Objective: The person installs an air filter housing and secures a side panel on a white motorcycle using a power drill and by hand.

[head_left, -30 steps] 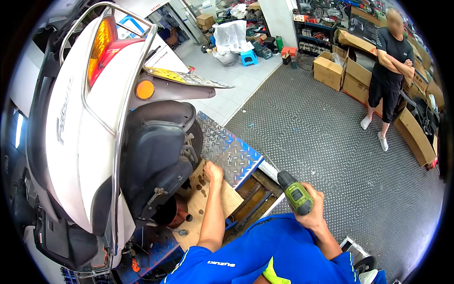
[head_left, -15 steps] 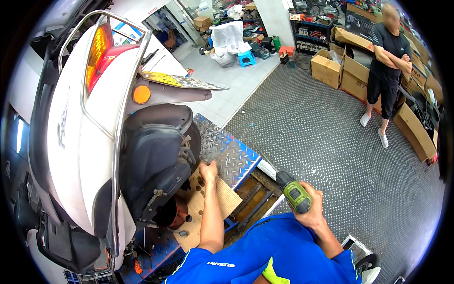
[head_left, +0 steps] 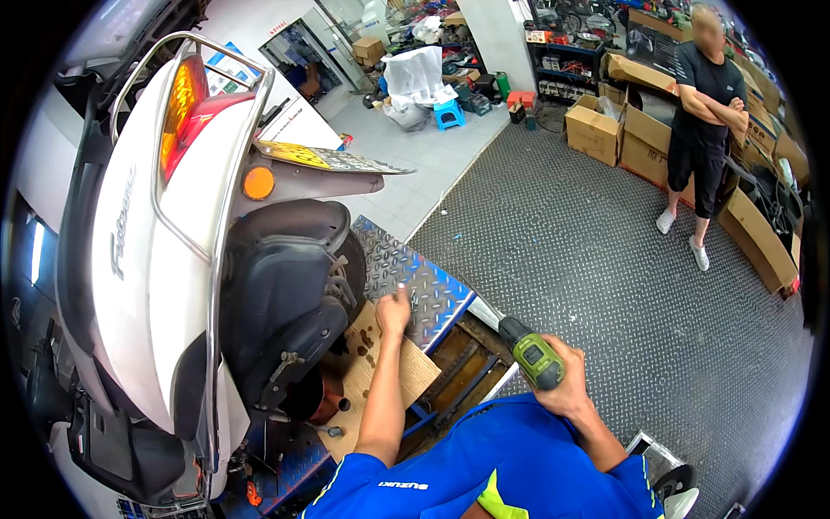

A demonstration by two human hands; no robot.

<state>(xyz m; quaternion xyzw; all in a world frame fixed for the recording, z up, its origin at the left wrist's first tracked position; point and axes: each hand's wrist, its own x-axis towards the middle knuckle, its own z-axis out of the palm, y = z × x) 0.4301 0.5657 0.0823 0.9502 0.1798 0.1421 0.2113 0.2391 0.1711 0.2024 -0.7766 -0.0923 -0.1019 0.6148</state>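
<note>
My right hand (head_left: pixel 564 379) grips a green and black cordless drill (head_left: pixel 526 348) at the lower middle, pointed forward-left. My left hand (head_left: pixel 394 308) is closed over the blue-edged metal lift platform (head_left: pixel 441 298), at the far edge of a stained wooden board (head_left: pixel 411 376); what its fingers hold, if anything, I cannot make out. Left of it is the scooter's black rear wheel area (head_left: pixel 285 277), under the white body (head_left: pixel 138 242) with chrome rail and tail light. A reddish-brown container (head_left: pixel 322 398) sits beneath, partly hidden by the scooter.
A person (head_left: pixel 700 121) stands at the right with arms crossed on the checker-plate floor (head_left: pixel 588 268), beside cardboard boxes (head_left: pixel 592 131). Toward the back are shelves (head_left: pixel 566 60), a blue stool (head_left: pixel 449 112), a plastic-covered pile (head_left: pixel 411 78) and a doorway (head_left: pixel 307 65).
My left hand has moved right and slightly up, away from the wheel, its thumb now raised. My right hand and the drill have shifted only slightly.
</note>
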